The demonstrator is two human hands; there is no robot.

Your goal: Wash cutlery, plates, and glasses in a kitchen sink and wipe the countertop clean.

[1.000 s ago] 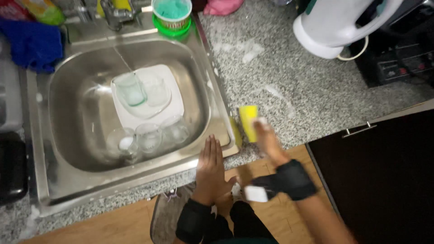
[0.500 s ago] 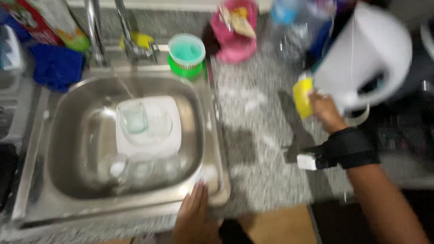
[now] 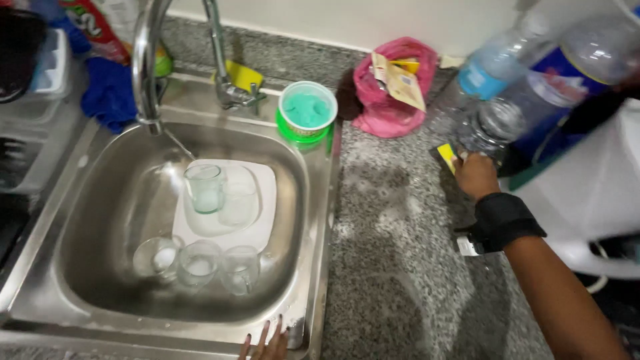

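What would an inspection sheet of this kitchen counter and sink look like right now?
Surface: speckled grey counter, smeared with suds.
Job's things: yellow sponge pressed to the counter under the right hand.
Clutter: sink holding five glasses and a white plate; green tub; pink bag; clear bottles; blue cloth.
Hands: right on the sponge; left hand fingertips on the sink rim.
Cables: white cord by the white kettle.
Surroundings: tap running; pale wall.
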